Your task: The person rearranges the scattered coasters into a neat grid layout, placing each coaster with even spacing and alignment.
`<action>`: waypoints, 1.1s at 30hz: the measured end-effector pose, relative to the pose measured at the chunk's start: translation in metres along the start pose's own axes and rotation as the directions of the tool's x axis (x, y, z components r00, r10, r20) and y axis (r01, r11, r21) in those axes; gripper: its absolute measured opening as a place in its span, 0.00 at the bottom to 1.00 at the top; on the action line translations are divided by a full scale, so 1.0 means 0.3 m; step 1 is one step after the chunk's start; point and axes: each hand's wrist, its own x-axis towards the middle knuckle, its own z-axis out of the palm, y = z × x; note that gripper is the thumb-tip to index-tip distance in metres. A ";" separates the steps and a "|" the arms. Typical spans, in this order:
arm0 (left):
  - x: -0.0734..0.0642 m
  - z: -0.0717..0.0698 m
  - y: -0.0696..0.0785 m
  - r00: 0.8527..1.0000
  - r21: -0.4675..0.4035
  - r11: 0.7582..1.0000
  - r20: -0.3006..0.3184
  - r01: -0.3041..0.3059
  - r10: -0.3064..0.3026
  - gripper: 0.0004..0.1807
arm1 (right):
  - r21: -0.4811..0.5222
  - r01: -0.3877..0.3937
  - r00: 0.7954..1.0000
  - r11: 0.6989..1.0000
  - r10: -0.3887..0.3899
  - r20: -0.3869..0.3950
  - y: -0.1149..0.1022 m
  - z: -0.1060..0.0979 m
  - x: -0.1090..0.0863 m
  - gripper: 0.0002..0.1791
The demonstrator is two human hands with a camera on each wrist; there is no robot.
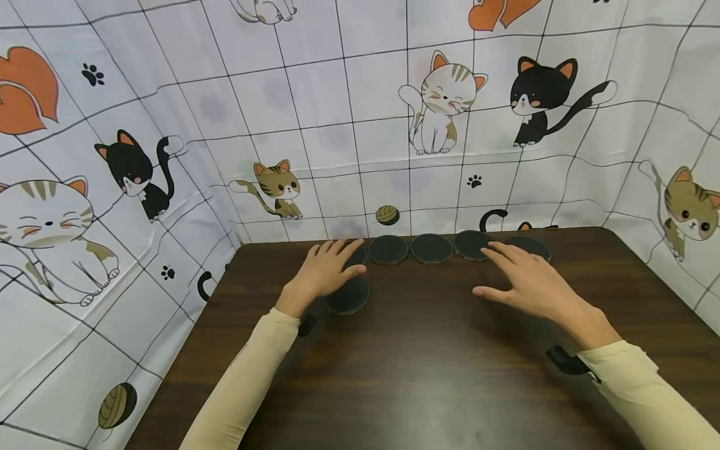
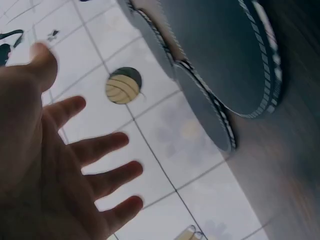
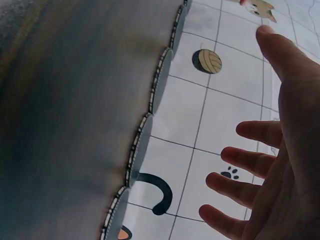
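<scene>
Several round dark coasters with black-and-white patterned edges lie in a row along the table's back edge, among them one coaster (image 1: 389, 249) left of the middle and another (image 1: 431, 248) beside it. One more coaster (image 1: 347, 296) sits in front of the row's left end. My left hand (image 1: 322, 274) hovers over these left coasters, partly covering the end one; its fingers (image 2: 107, 175) are spread and hold nothing. My right hand (image 1: 531, 281) is held over the row's right end, overlapping the rightmost coaster (image 1: 531, 247), with fingers (image 3: 235, 190) extended and nothing in them.
The dark brown wooden table (image 1: 416, 369) stretches out in front of me. A white grid-patterned cloth (image 1: 349, 125) with cartoon cats hangs behind it and along both sides. Dark wrist straps (image 1: 567, 360) show below both hands.
</scene>
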 end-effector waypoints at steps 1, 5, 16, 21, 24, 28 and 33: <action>-0.004 -0.005 0.005 1.000 -0.020 1.000 0.014 -0.011 0.012 0.39 | -0.005 0.007 1.000 1.000 -0.007 -0.003 -0.003 0.007 0.001 0.50; -0.021 -0.007 0.031 0.995 -0.121 0.991 0.066 -0.060 0.068 0.39 | -0.020 0.018 1.000 1.000 -0.018 0.008 -0.015 0.042 -0.006 0.53; -0.080 0.009 -0.029 0.997 -0.150 0.989 0.080 0.004 0.008 0.37 | 0.046 0.076 0.996 0.996 -0.077 0.037 -0.109 0.094 0.070 0.51; -0.123 0.024 -0.087 0.996 -0.146 0.988 0.075 0.051 -0.040 0.40 | 0.044 0.114 0.992 0.993 -0.116 0.047 -0.183 0.117 0.158 0.49; -0.138 0.030 -0.114 0.995 -0.134 0.987 0.062 0.085 -0.077 0.43 | 0.056 0.131 0.989 0.990 -0.134 0.056 -0.246 0.144 0.220 0.48; -0.133 0.044 -0.133 0.995 -0.130 0.987 -0.022 0.095 -0.099 0.51 | 0.067 0.160 0.986 0.985 -0.163 0.045 -0.336 0.170 0.298 0.48; -0.125 0.060 -0.144 0.991 -0.125 0.989 -0.096 0.082 -0.094 0.59 | 0.052 0.179 0.983 0.982 -0.181 0.033 -0.451 0.199 0.379 0.51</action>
